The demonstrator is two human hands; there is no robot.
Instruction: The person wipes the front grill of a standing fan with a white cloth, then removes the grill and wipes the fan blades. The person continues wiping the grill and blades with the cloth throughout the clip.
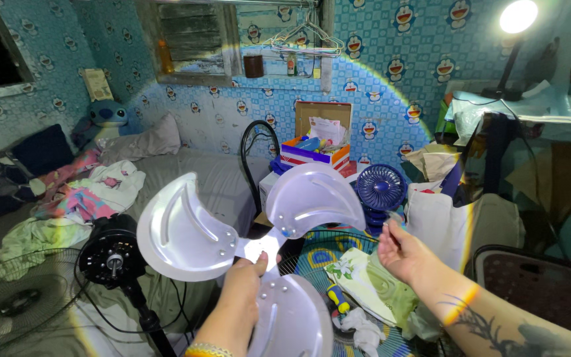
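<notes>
My left hand grips the hub of a three-bladed metal fan blade, holding it up in front of me, thumb on the centre. My right hand hovers to the right of the blade, fingers loosely curled, pinching what looks like a small thin part I cannot make out. To the left, below the blade, stands the fan's black motor head on its stand with the bare shaft facing out. A wire fan guard lies at the lower left.
A bed with clothes and a blue plush toy lies behind. A small blue fan, a box of items, a screwdriver and cloths on a patterned mat sit ahead. A lamp shines top right.
</notes>
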